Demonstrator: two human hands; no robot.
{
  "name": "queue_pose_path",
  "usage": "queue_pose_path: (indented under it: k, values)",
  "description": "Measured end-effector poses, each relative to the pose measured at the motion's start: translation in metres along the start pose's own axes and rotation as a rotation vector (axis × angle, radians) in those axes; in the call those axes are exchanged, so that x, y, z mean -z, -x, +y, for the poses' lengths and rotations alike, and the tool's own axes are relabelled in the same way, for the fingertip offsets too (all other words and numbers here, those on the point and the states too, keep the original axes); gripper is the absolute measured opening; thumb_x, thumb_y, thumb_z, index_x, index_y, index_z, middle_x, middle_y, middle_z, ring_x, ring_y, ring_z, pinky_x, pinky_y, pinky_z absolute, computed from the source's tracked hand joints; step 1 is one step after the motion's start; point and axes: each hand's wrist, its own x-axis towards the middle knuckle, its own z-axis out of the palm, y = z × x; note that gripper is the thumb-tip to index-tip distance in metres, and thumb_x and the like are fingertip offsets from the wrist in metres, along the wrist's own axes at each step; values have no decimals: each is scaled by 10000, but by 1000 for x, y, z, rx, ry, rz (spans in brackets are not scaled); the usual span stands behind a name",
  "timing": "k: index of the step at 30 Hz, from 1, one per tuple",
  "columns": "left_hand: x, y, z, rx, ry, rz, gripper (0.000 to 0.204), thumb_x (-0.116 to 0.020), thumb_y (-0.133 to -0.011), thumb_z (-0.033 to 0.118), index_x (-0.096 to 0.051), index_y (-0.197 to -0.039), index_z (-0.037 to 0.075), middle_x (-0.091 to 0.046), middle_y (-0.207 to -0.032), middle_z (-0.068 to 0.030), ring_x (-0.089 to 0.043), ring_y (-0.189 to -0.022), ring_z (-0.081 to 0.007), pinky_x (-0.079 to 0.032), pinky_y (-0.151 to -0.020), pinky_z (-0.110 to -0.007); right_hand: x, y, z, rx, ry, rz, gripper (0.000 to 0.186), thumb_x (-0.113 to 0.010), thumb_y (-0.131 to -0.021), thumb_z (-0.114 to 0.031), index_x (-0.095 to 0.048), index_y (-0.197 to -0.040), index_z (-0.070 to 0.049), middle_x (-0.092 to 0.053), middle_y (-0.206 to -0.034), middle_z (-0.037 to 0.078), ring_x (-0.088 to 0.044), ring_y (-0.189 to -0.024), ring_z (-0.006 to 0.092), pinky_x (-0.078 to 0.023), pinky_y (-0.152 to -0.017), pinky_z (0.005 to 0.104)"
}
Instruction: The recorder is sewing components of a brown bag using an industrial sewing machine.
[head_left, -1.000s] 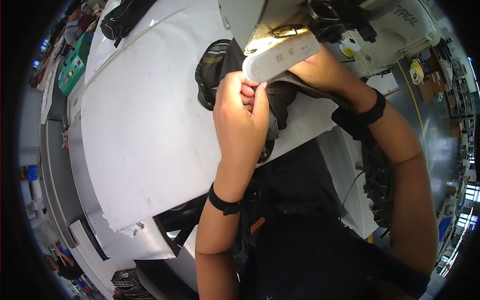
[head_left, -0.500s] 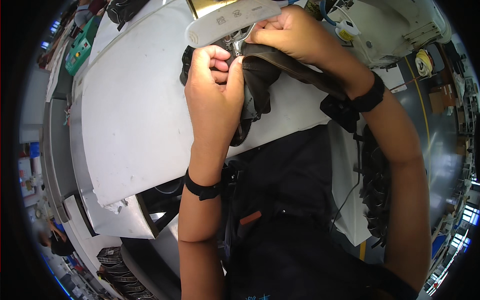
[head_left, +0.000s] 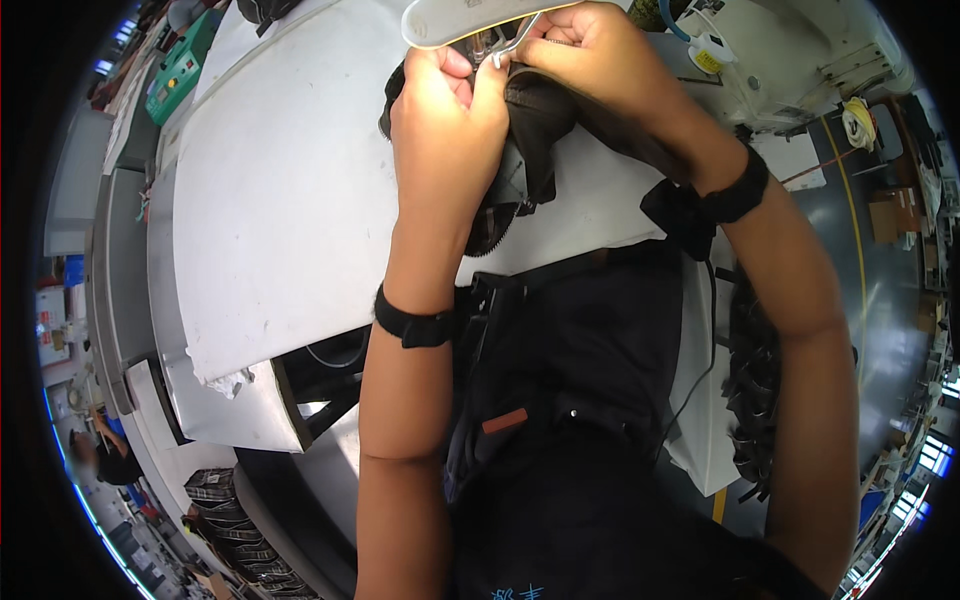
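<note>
A dark brown fabric piece [head_left: 540, 105] lies bunched on the white table under the head of a sewing machine [head_left: 480, 18]. A dark toothed zipper edge [head_left: 490, 238] hangs from its near end. My left hand [head_left: 450, 115] is closed in a pinch on the fabric, thumb and forefinger right beside the metal presser foot [head_left: 482, 45]. On the other side, my right hand [head_left: 600, 70] has its fingers curled round the fabric's upper edge, close to a bent metal rod [head_left: 522, 38]. The machine head hides the needle area and some of my fingertips.
The white table [head_left: 290, 200] spreads to the left. A green box [head_left: 183, 68] stands beyond it, and a dark bundle [head_left: 265, 10] lies at its far edge. The pale machine body [head_left: 785, 60] rises at the right. Dark fabric pieces [head_left: 755, 380] hang beside my right arm.
The whole view has shifted, so the table, machine and hands sit higher in it. Both hands keep nearly the same place beside the presser foot, still on the fabric.
</note>
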Motion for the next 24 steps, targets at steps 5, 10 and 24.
queue_pose_path:
  k: [5, 10, 24]
  values:
    - [5, 0, -6, -34, 135, -77, 298, -764, -959, 180, -571, -1087, -8, -590, -749, -42, -568, -667, -141, -506, -673, -327, -4, -1, 9, 199, -97, 22, 159, -711, -924, -136, -706, -846, 2, -688, -733, 56, -611, -699, 111, -504, -666, 316]
    - [2, 8, -10, 69, 211, -68, 319, -748, -976, 181, -568, -1166, -2, -618, -826, -26, -566, -706, -118, -503, -696, -302, -3, 3, 4, 20, 29, 2, 264, -759, -893, -298, -760, -927, -37, -736, -770, 63, -670, -722, 155, -524, -714, 310]
    - [-1, 15, -5, 92, 275, -42, 394, -740, -983, 163, -551, -1269, -31, -607, -853, -31, -554, -690, -96, -493, -676, -276, 4, 11, 5, 9, -69, 65, 280, -794, -939, -278, -782, -929, 2, -593, -633, -55, -489, -598, 39, -370, -556, 259]
